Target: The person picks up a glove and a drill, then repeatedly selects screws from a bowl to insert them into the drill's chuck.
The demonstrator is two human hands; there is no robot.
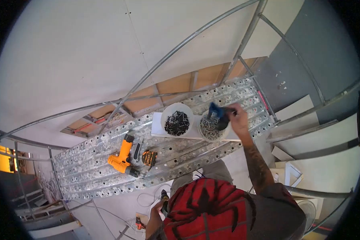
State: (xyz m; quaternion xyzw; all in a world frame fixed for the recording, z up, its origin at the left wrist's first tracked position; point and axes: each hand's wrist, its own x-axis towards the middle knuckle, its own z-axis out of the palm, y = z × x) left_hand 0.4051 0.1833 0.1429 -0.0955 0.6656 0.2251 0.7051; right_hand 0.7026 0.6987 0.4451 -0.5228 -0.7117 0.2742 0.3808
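My right hand (239,119) is closed on a dark blue and black tool (221,114), blurred, over the right white bucket of light-coloured screws (209,129). Just left of it is another white bucket holding black screws (177,123). Both buckets stand by a white board (157,125) on the perforated metal platform (88,160). Low in the view, near my body, my left hand (157,208) is wrapped round a dark object (164,197), partly hidden by my shirt.
An orange drill (122,157), a grey knife (138,149) and a black and orange tape measure (149,158) lie on the platform, left of the buckets. Metal scaffold tubes (160,62) curve around it. A red tool (140,224) and cables are on the floor below.
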